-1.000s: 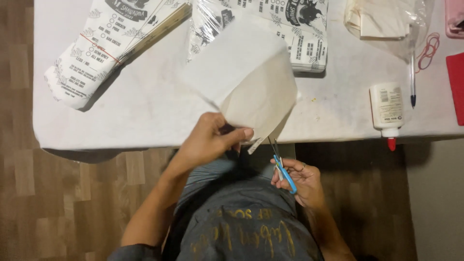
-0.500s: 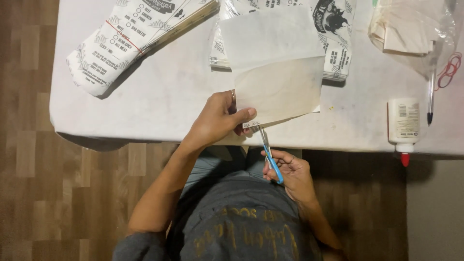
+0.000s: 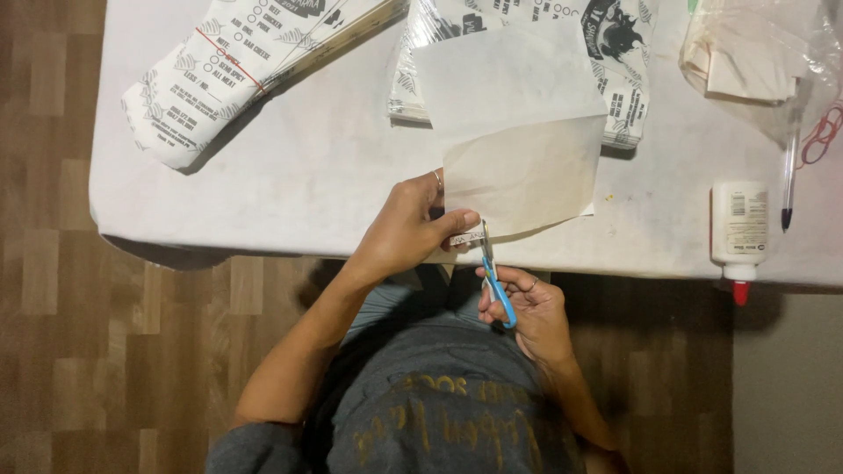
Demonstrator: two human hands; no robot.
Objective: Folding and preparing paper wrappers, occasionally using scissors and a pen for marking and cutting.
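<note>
1. White table [image 3: 290, 189] lies beyond both hands, with printed paper stacks [image 3: 237, 66].
2. Thin paper sheet [image 3: 518, 167], pinched at its near edge by the left hand [image 3: 408, 228], looks barely cut.
3. Blue-handled scissors [image 3: 493, 276], gripped in the right hand [image 3: 527, 312], meet that edge; most cutting seems left.

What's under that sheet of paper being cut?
Under the paper sheet lies a printed stack of bags on the white table. The sheet covers the stack's middle, so anything beneath there stays hidden.
</note>
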